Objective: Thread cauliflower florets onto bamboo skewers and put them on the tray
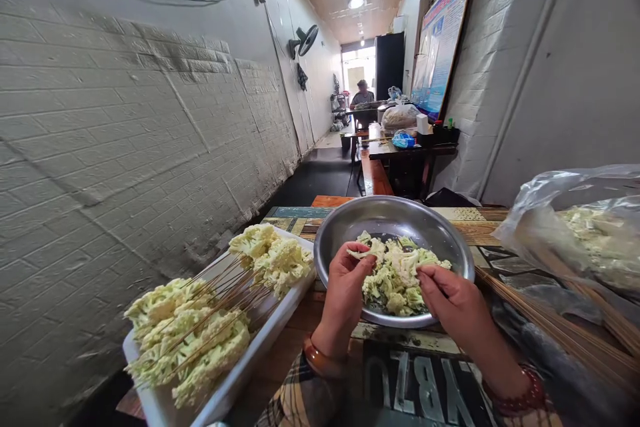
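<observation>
clear bag (540, 203) runs off right edge, contents hazy through plastic. skewers (543, 320) beside it blur, clipped there too. white tray (270, 333) cut at bottom. bowl (420, 223) floor mostly hidden under cauliflower (395, 290). poster (443, 47) text unreadably small. far person (363, 96) too small for detail. plaid sleeves (290, 397) cropped.

Head cam, fwd + dn, nr hands (345, 277)

Sleeves (295, 395) were plaid, kinda dark with tan and cream checks. Left hand (347, 283) had a chunky, glossy amber-brown bangle (324, 361) at the wrist; right hand (457, 303) sported a dark red beaded bracelet (523, 395).
</observation>
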`<state>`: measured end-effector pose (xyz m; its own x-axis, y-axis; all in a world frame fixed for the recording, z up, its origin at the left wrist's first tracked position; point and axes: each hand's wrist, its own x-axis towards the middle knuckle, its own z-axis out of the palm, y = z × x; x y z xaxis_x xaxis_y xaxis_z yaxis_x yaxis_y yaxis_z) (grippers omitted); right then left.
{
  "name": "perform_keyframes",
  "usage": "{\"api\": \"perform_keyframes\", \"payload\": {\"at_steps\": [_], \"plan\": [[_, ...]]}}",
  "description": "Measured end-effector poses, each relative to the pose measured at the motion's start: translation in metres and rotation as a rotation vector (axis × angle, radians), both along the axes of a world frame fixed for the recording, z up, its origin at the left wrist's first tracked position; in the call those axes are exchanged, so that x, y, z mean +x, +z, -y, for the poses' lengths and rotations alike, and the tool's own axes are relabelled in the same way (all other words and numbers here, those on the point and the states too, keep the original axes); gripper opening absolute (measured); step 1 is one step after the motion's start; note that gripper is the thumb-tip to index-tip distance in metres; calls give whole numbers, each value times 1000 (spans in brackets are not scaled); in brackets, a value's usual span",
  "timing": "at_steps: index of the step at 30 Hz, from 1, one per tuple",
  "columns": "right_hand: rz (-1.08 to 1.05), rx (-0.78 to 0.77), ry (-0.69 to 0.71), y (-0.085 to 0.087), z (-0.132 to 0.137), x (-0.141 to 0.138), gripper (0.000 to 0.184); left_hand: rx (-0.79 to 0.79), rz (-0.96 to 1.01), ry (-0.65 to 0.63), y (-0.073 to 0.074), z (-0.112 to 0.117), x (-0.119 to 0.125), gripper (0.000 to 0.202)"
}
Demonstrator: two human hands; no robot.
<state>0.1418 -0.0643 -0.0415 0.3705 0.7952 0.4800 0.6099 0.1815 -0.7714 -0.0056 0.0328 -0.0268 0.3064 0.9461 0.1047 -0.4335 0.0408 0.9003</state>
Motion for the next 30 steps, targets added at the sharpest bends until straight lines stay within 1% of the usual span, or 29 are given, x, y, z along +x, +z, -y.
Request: {"api": "perform_keyframes", "payload": {"at_steps": [3,6,8,13,16,18,22,24,28,30], "plan": [[50,-15,59,1,-1,-6,28,-45,70,-62,1,0,0,17],[145,26,122,3,-1,-11,29,-62,122,-95,1,0,0,18],[198,38,158,4,-1,-13,28,-58,130,-88,1,0,1,20],[236,40,179,1,0,-14,27,-82,134,-18,6,2,1,24],[250,21,222,-3,0,-14,27,-111,145,-24,8,2,-1,24],[262,14,214,-6,-1,-14,27,-120,141,-41,8,2,-1,24],[275,12,117,-9,-3,-13,29,-109,77,-98,6,4,-2,21],[274,-3,93,-9,-3,-13,30,-94,45,-129,5,4,-3,22],[263,-19,88,-5,-3,-13,30,-89,24,-181,5,5,-4,23],[251,-20,99,-5,-2,-13,29,-76,21,-167,4,4,-4,22]]}}
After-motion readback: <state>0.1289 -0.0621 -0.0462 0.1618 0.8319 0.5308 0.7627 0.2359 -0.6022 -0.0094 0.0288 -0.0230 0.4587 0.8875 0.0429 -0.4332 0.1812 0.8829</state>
